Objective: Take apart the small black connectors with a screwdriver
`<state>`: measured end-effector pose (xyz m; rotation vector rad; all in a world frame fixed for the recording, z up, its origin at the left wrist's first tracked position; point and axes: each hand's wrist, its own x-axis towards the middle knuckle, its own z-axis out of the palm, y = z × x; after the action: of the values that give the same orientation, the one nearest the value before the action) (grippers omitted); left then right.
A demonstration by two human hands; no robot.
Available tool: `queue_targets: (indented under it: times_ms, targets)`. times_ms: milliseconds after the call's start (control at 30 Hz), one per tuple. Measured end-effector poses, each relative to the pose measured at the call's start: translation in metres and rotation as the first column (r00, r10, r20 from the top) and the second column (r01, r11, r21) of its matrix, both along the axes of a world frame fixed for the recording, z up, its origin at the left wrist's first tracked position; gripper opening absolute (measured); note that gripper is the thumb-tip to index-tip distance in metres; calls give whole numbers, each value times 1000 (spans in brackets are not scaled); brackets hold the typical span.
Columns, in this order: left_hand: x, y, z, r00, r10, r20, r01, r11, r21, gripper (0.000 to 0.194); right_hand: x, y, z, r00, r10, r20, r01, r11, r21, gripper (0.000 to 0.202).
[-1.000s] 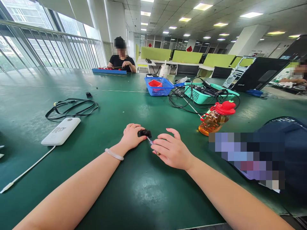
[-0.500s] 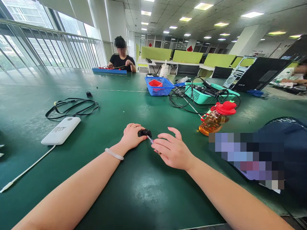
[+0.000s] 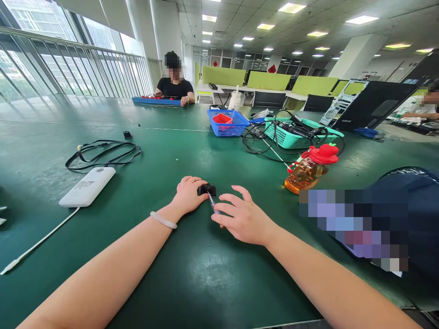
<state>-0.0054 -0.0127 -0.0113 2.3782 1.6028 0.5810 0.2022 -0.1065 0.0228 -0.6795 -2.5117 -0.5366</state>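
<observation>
Near the middle of the green table (image 3: 157,283), my left hand (image 3: 188,194) grips a small black part (image 3: 207,188) and holds it against the surface. My right hand (image 3: 243,217) holds a thin screwdriver-like tool (image 3: 213,203) between thumb and lower fingers, with the upper fingers raised. The tool's tip meets the near side of the black part. A pale bracelet is on my left wrist.
A white power bank (image 3: 87,187) and a black cable (image 3: 103,155) lie at left. Beyond are a blue basket (image 3: 228,130), a green basket (image 3: 288,139) with cables, and a red-lidded bottle (image 3: 303,176). A dark bag (image 3: 411,214) lies right. A person sits across the table.
My right hand has shifted slightly left, and the tool now stands steeper with its tip farther left on the black part. The person across has lowered a hand to the table.
</observation>
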Motion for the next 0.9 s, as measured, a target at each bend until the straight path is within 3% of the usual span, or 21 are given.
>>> queue_targets:
  times_ms: [200,700,900]
  targets:
    - [0,-1,1,1000,-21,15,21,1000,-8,40,3,1,0,995,-51,-85,53,998,23,18]
    - [1,-2,1,1000,-9,9,9,1000,-16,40,0,0,0,999,-25,23,27,997,-68,10]
    - [0,-2,0,1000,-9,11,9,1000,-4,38,1,1,-2,998,-40,-40,38,998,-50,14]
